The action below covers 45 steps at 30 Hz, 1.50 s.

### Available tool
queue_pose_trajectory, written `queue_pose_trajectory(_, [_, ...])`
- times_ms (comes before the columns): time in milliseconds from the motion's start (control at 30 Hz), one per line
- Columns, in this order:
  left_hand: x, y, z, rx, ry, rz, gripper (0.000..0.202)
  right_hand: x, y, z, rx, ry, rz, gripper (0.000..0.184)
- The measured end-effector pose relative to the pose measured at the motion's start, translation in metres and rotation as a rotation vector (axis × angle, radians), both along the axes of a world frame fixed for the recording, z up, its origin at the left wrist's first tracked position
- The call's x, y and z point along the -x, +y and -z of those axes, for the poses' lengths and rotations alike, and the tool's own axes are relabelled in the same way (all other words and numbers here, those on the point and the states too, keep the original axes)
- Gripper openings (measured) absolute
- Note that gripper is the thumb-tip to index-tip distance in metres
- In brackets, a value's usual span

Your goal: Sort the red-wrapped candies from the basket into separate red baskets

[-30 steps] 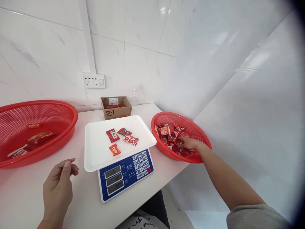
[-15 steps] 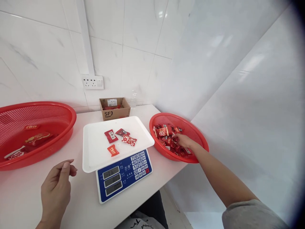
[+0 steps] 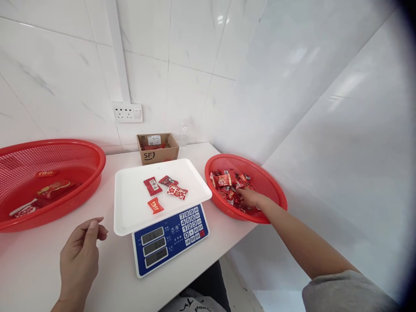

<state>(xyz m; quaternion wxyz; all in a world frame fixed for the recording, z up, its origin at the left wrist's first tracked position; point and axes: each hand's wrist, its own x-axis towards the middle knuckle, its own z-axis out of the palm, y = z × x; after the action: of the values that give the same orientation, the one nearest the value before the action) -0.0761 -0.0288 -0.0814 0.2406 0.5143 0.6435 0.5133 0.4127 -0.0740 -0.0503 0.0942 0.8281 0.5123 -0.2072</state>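
Reaching right hand: My distant view finds the right hand (image 3: 249, 198) down among the red packets (image 3: 222, 180), fingers bent; I cannot tell whether they grip one.
Right basket: The red basket (image 3: 227, 209) stands at the tabletop's right end, seemingly overhanging its edge; I judge its place suits the right arm, while its raised wall contains the heap.
Left hand: Loosely curled and partly open, the left hand (image 3: 79, 255) shows nothing in its fingers; I read it as idle, kept beside the scale and off the pan.
White pan: Four wrapped pieces (image 3: 152, 186) lie on the pan (image 3: 130, 203), two of them touching or overlapping; spread this flat, I judge, each wrapper is easily seen.
Scale: The blue panel (image 3: 175, 242) faces the wearer, presumably so that displays and keys can be read and reached.
Left basket: A larger basket (image 3: 78, 195) holds a few packets (image 3: 54, 190).
Back of the tabletop: Behind the pan, a cardboard box (image 3: 164, 154) with red contents sits near a clear container (image 3: 183, 134), probably leaving the front for the hands.
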Motion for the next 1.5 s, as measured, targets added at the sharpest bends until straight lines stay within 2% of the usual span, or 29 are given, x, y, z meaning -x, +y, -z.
queue_pose_trajectory(133, [0.003,0.000,0.002,0.085,-0.106,0.040,0.027,0.000,0.001,-0.007,-0.089,0.033,-0.008,0.026])
queue_pose_trajectory(200, [0.004,-0.001,0.002,0.089,-0.127,0.039,0.028,0.000,0.000,-0.013,-0.189,0.025,0.011,0.029])
queue_pose_trajectory(467, [0.001,-0.002,-0.005,0.040,-0.159,0.087,0.032,0.012,-0.009,-0.041,-0.599,-0.028,0.179,0.021])
queue_pose_trajectory(533, [0.002,-0.002,-0.005,0.031,-0.167,0.094,0.034,0.026,-0.009,-0.048,-0.781,0.021,0.265,0.024])
queue_pose_trajectory(600, [0.003,-0.002,-0.005,0.027,-0.186,0.094,0.034,0.049,-0.008,-0.054,-0.999,0.158,0.336,0.029])
queue_pose_trajectory(667, [0.003,-0.003,-0.005,0.025,-0.200,0.093,0.034,0.082,-0.005,-0.057,-1.151,0.360,0.319,0.034])
queue_pose_trajectory(733, [0.003,-0.004,-0.006,0.023,-0.205,0.094,0.034,0.120,0.001,-0.056,-1.234,0.594,0.220,0.037])
queue_pose_trajectory(800, [0.002,-0.005,-0.008,0.012,-0.206,0.099,0.034,0.160,0.011,-0.052,-1.255,0.752,0.108,0.037])
queue_pose_trajectory(867, [0.001,-0.005,-0.009,0.001,-0.215,0.103,0.034,0.194,0.023,-0.048,-1.209,0.819,0.029,0.036])
queue_pose_trajectory(1000, [0.002,-0.003,-0.009,-0.016,-0.230,0.094,0.033,0.235,0.046,-0.042,-1.119,0.719,-0.087,0.028])
queue_pose_trajectory(1100, [0.003,-0.003,-0.009,-0.021,-0.234,0.092,0.033,0.240,0.051,-0.042,-1.135,0.593,-0.106,0.027])
queue_pose_trajectory(1333, [0.001,-0.009,-0.011,0.012,-0.277,0.114,0.032,0.234,0.030,-0.053,-0.989,0.579,0.048,0.037])
queue_pose_trajectory(1500, [0.001,-0.009,-0.010,0.006,-0.293,0.122,0.032,0.238,0.022,-0.050,-0.841,0.577,-0.107,0.035])
